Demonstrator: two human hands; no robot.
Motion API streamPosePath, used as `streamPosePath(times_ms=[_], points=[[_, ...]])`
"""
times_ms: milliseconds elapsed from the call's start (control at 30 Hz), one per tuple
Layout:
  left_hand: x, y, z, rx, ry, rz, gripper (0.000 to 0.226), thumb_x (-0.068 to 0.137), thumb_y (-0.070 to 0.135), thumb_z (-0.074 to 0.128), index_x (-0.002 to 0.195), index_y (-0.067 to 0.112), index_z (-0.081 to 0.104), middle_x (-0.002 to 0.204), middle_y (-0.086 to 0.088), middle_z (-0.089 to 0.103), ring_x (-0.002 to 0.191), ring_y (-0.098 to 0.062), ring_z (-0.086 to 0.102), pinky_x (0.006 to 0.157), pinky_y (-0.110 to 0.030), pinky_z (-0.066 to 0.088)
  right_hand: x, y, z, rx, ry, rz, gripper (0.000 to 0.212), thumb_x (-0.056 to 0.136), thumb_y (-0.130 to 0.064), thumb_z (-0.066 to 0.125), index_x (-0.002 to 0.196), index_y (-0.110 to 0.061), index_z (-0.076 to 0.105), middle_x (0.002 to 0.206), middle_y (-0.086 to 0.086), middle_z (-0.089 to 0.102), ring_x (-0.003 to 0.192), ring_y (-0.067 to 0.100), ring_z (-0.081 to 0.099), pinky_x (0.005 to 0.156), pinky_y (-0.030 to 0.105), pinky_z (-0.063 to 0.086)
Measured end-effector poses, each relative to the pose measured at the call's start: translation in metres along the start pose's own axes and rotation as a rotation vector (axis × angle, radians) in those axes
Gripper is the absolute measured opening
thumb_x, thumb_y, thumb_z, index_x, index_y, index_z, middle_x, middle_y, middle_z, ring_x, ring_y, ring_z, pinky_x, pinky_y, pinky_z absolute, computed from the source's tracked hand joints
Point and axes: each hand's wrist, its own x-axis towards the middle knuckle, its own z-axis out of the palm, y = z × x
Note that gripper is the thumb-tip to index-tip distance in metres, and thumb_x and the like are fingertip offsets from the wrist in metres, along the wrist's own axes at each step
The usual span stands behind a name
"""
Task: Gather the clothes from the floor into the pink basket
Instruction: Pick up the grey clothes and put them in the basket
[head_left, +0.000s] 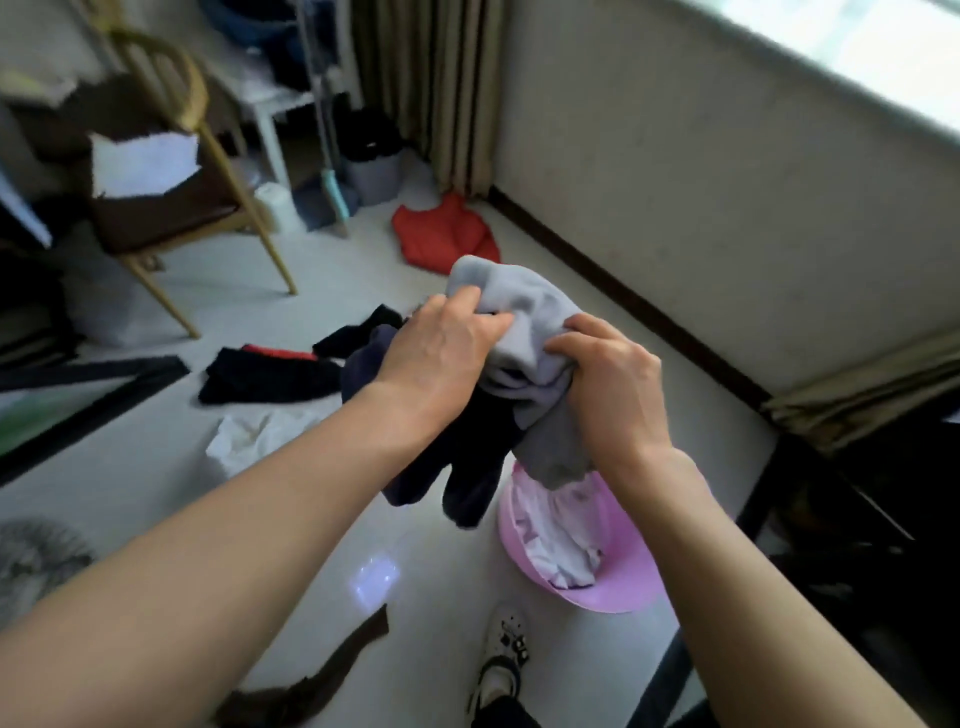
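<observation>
My left hand (441, 353) and my right hand (613, 384) both grip a bundle of clothes held in the air: a grey garment (524, 322) on top and a dark navy garment (457, 467) hanging below. The pink basket (623, 592) stands on the floor under my right forearm, with white cloth inside. On the floor lie a red garment (441, 234) near the wall, a black and red pile (265, 374), a white garment (254, 436) and a brown stocking (322, 680) near my foot.
A wooden chair (171, 156) with boxes stands at the back left. A grey bin (371, 174) and a broom (332, 197) are by the curtain. A dark table (841, 493) is at the right, a wall with a window behind it. My shoe (501, 660) is at the bottom.
</observation>
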Motion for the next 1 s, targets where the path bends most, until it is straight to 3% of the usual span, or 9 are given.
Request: streamPosePath(times_ms=[167, 400, 500, 567, 633, 667, 800, 1000], points=[[0.044, 0.099, -0.011, -0.023, -0.008, 0.162, 0.031, 0.092, 0.021, 0.049, 0.120, 0.029, 0.057, 0.107, -0.009, 0.047, 0.095, -0.032, 0.051, 0.075, -0.040, 0.043, -0.012, 0.051, -0.088, -0.046, 0.203, 0.088, 0.040, 0.074, -0.026, 0.036, 0.076, -0.008, 0.072, 0.091, 0.007, 0.069, 0.079, 0.027, 0.065, 0.069, 0.037, 0.053], [0.071, 0.190, 0.034, -0.048, -0.148, 0.272, 0.046, 0.091, 0.014, 0.045, 0.135, 0.027, 0.047, 0.123, -0.011, 0.046, 0.104, -0.035, 0.052, 0.086, -0.042, 0.044, -0.043, 0.127, -0.127, -0.184, 0.204, 0.190, 0.015, 0.070, -0.002, 0.061, 0.073, -0.011, 0.072, 0.087, 0.006, 0.069, 0.075, 0.029, 0.067, 0.061, 0.038, 0.055], [0.078, 0.198, 0.071, -0.113, -0.296, 0.247, 0.049, 0.090, 0.014, 0.048, 0.138, 0.025, 0.045, 0.140, -0.014, 0.036, 0.118, -0.038, 0.048, 0.095, -0.040, 0.042, -0.053, 0.162, -0.108, -0.136, 0.115, 0.289, 0.023, 0.069, 0.005, 0.065, 0.080, -0.013, 0.075, 0.092, 0.007, 0.069, 0.081, 0.030, 0.067, 0.065, 0.038, 0.055], [0.080, 0.200, 0.096, -0.079, -0.432, 0.244, 0.061, 0.087, 0.004, 0.048, 0.144, 0.025, 0.036, 0.156, -0.015, 0.015, 0.135, -0.038, 0.032, 0.106, -0.041, 0.035, -0.059, 0.181, -0.088, -0.093, -0.072, 0.377, 0.038, 0.072, 0.005, 0.059, 0.101, -0.015, 0.074, 0.116, 0.011, 0.065, 0.104, 0.032, 0.063, 0.084, 0.039, 0.050], [0.080, 0.202, 0.117, -0.016, -0.527, 0.254, 0.075, 0.085, -0.002, 0.050, 0.149, 0.027, 0.022, 0.160, -0.012, -0.001, 0.144, -0.038, 0.012, 0.109, -0.046, 0.033, -0.066, 0.198, -0.069, -0.115, -0.331, 0.472, 0.054, 0.080, 0.003, 0.053, 0.128, -0.020, 0.060, 0.144, 0.012, 0.046, 0.130, 0.031, 0.045, 0.104, 0.039, 0.036], [0.080, 0.203, 0.124, 0.014, -0.551, 0.253, 0.079, 0.085, -0.002, 0.053, 0.150, 0.028, 0.018, 0.160, -0.010, -0.005, 0.145, -0.038, 0.006, 0.109, -0.048, 0.034, -0.068, 0.202, -0.062, -0.129, -0.395, 0.492, 0.058, 0.082, 0.003, 0.051, 0.135, -0.022, 0.053, 0.149, 0.012, 0.039, 0.135, 0.031, 0.038, 0.108, 0.039, 0.032], [0.082, 0.203, 0.139, 0.061, -0.566, 0.237, 0.088, 0.082, 0.008, 0.065, 0.150, 0.028, 0.013, 0.160, -0.008, -0.007, 0.146, -0.035, -0.001, 0.106, -0.052, 0.035, -0.068, 0.218, -0.043, -0.131, -0.435, 0.496, 0.063, 0.086, -0.007, 0.057, 0.145, -0.022, 0.038, 0.152, 0.011, 0.033, 0.139, 0.034, 0.030, 0.113, 0.041, 0.028], [0.076, 0.165, 0.136, 0.061, -0.503, 0.168, 0.082, 0.085, 0.009, 0.060, 0.150, 0.026, 0.013, 0.160, -0.009, -0.002, 0.146, -0.032, 0.003, 0.104, -0.052, 0.034, -0.049, 0.202, -0.029, -0.199, -0.457, 0.399, 0.065, 0.089, -0.018, 0.062, 0.147, -0.018, 0.034, 0.150, 0.008, 0.036, 0.139, 0.033, 0.030, 0.113, 0.041, 0.029]])
